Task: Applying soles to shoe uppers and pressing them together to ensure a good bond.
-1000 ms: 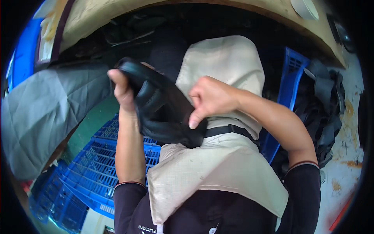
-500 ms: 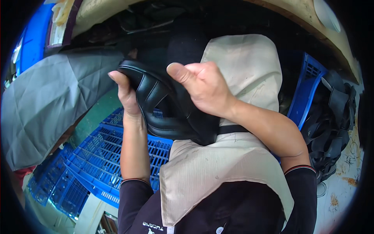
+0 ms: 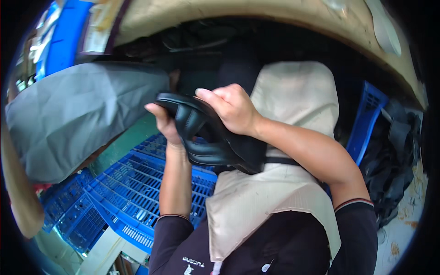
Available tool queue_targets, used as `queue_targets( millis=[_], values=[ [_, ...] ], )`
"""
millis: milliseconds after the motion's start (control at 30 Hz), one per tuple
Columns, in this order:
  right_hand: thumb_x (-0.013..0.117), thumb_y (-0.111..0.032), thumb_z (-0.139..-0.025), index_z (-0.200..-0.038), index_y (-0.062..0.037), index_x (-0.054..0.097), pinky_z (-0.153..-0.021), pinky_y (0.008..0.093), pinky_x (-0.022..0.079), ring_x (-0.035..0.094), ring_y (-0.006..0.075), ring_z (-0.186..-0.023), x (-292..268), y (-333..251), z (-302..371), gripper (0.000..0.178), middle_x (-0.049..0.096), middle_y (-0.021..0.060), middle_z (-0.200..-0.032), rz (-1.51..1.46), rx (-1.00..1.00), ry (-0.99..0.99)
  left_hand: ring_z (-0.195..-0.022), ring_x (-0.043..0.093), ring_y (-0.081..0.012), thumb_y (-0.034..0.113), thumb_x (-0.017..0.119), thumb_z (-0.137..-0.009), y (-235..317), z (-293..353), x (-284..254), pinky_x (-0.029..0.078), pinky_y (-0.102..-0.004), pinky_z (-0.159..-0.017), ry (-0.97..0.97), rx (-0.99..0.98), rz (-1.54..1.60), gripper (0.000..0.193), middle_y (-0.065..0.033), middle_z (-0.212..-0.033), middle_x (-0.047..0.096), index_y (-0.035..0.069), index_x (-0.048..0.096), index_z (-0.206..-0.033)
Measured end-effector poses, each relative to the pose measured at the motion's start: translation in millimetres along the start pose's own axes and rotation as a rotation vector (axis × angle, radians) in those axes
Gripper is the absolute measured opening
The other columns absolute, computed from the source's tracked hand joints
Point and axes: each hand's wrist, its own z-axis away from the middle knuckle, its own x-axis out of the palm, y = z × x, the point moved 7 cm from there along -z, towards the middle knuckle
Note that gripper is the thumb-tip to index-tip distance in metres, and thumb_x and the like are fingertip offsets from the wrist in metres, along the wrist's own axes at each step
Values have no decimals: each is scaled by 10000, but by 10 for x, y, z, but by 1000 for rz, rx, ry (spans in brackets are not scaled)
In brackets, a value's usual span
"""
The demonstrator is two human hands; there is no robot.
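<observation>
A black sandal with padded, stitched crossing straps is held tilted in front of me, above my lap. My left hand grips it from the left near its upper end, thumb showing and the other fingers hidden behind it. On its other side, my right hand clasps the sole edge, with the thumb pointing along it and the fingers curled in. The sandal's lower end reaches my beige apron.
Blue plastic crates stand at my left. A person under grey cloth sits beyond them, a forearm at the left rim. To the right are a blue crate edge and a heap of black sandal pieces. A beige tabletop edge curves across the top.
The view has shifted, so most things sit farther right and lower. My right hand has closed in on the sandal's edge, and the sandal has tipped slightly. The neighbour's forearm has appeared at left.
</observation>
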Motion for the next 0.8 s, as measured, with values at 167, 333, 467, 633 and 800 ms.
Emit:
queue_targets(
  millis=[167, 333, 467, 633, 800],
  values=[
    [615, -262, -1011, -870, 21, 688, -654, 287, 430, 511, 140, -688, -654, -795, -231, 324, 644, 36, -790, 22, 26, -75, -844, 669, -190, 798, 510, -902, 372, -257, 1487, 520, -281, -813, -525, 22, -80, 877, -125, -1014, 743, -22, 720, -1133],
    [727, -208, -892, -1138, -2, 680, -877, 288, 472, 599, 189, -936, -1199, -1569, 129, 325, 690, 91, -1095, 111, -139, -122, -832, 668, -197, 580, 641, -951, -233, -193, 2274, 524, -300, -790, -589, -30, -306, 627, -124, -997, 739, -36, 717, -1044],
    [765, -167, -812, -1218, 2, 656, -966, 299, 465, 612, 206, -1041, -1553, -1425, 372, 454, 686, 107, -1181, 130, -31, -115, -804, 655, -171, 382, 703, -943, -554, -178, 2580, 521, -290, -743, -509, 62, -446, 417, -120, -991, 734, -29, 713, -1013],
    [766, -120, -756, -1265, 7, 640, -1002, 304, 461, 624, 210, -1083, -1848, -981, 462, 539, 689, 112, -1188, 41, 178, -138, -796, 630, -134, 132, 737, -887, -323, -94, 2606, 512, -254, -692, -335, 320, -829, 205, -99, -974, 720, -15, 719, -1029],
    [771, -54, -781, -1185, 3, 653, -874, 254, 479, 612, 144, -917, -1749, -605, 432, 425, 715, 67, -1037, -13, 325, -208, -730, 581, -99, -43, 735, -845, -143, -160, 2275, 489, -199, -665, -363, 498, -1141, 171, -48, -878, 691, -22, 727, -1014]
  ],
)
